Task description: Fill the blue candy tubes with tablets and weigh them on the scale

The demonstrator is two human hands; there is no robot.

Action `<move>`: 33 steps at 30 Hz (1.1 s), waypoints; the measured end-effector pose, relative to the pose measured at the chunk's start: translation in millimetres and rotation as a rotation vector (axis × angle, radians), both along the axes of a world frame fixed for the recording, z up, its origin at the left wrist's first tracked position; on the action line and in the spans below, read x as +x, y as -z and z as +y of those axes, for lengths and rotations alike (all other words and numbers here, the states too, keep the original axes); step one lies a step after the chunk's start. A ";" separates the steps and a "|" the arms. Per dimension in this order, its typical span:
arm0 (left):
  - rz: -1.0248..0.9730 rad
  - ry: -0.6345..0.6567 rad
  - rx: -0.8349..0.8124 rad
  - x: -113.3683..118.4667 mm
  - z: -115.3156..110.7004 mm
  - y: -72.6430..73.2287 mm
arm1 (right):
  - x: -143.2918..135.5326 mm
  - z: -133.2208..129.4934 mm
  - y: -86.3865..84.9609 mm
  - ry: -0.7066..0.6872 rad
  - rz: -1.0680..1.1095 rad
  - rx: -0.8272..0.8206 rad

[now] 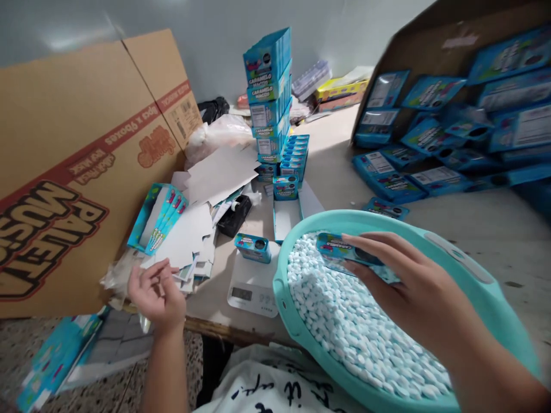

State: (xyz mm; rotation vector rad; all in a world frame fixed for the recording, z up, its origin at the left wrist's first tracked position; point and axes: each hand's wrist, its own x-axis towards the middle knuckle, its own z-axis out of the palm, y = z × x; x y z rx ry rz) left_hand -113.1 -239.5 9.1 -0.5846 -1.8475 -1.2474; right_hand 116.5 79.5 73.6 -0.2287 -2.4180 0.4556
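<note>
Box: pinched between right hand's thumb and fingers, jutting left from fingertips, long axis roughly left-right; candies beneath. Right hand nearer. Left hand: fingers loosely curled, apart from box.

Candies in basin — scale left

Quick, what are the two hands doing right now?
Left hand: half-open, fingers loosely curled, seemingly holding nothing.
Right hand: closed on a small blue box.
</note>
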 end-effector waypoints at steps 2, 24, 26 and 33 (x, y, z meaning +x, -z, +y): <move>0.053 -0.016 0.014 -4.2 -8.0 -5.5 | 0.8 0.4 -0.7 0.006 0.002 -0.013; -0.093 0.978 -1.604 154.5 159.5 -40.4 | 4.4 -8.0 -9.1 -0.014 0.063 -0.004; -0.111 1.049 -1.672 149.3 166.2 -43.9 | 4.4 -8.1 -8.4 -0.025 0.064 -0.010; -0.053 1.137 -1.534 140.0 169.9 -38.8 | 2.5 -5.3 -4.9 -0.011 0.073 0.001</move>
